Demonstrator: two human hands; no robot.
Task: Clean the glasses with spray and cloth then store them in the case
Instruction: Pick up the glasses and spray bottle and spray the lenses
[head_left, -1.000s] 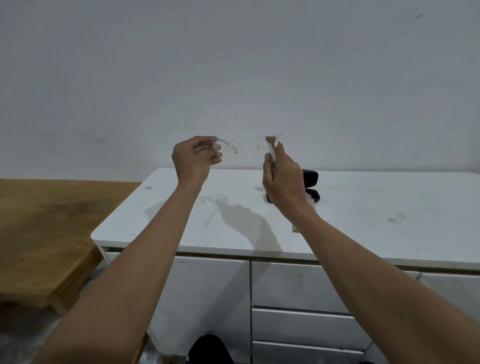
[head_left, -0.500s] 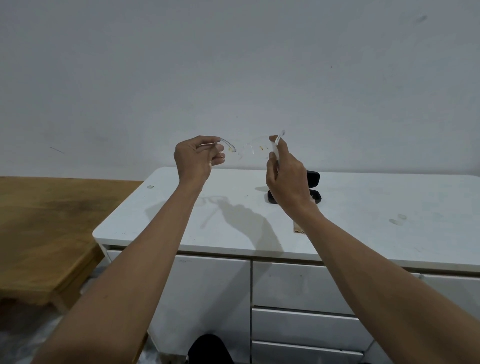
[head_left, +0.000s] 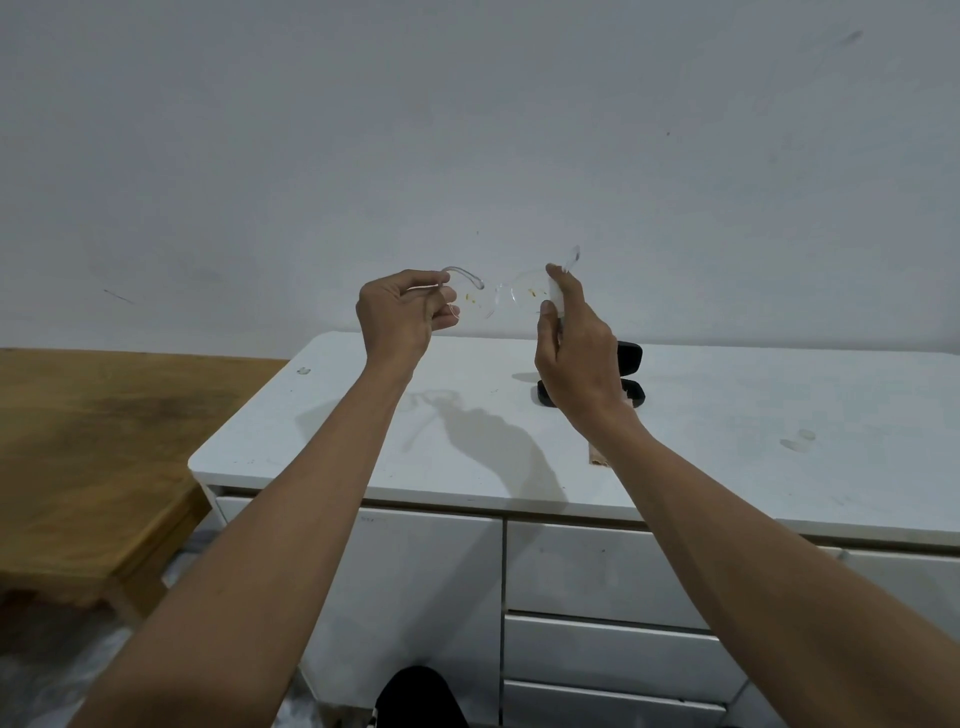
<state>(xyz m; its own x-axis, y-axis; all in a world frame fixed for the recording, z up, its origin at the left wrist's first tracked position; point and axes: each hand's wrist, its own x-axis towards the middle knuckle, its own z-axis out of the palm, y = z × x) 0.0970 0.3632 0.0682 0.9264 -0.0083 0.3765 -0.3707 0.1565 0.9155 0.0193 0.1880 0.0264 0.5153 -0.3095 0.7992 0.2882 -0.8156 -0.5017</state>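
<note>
I hold a pair of clear glasses (head_left: 496, 296) up in front of the wall, above the white cabinet top (head_left: 363, 441). Small yellowish specks show on both lenses. My left hand (head_left: 400, 314) pinches the left end of the frame, with its temple curving out past my fingers. My right hand (head_left: 571, 348) grips the right end; something small and white sits under the thumb and I cannot tell what it is. The black glasses case (head_left: 631, 364) lies open on the cabinet, partly hidden behind my right hand. No spray bottle is in view.
A brownish piece (head_left: 597, 457) shows on the cabinet top under my right wrist. Drawers (head_left: 597, 571) run along the cabinet front. A low wooden table (head_left: 93, 457) stands to the left. The plain wall (head_left: 467, 130) is close behind.
The glasses have turned a little, so the lenses show more fully between my hands. Both hands have stayed at nearly the same height and spacing.
</note>
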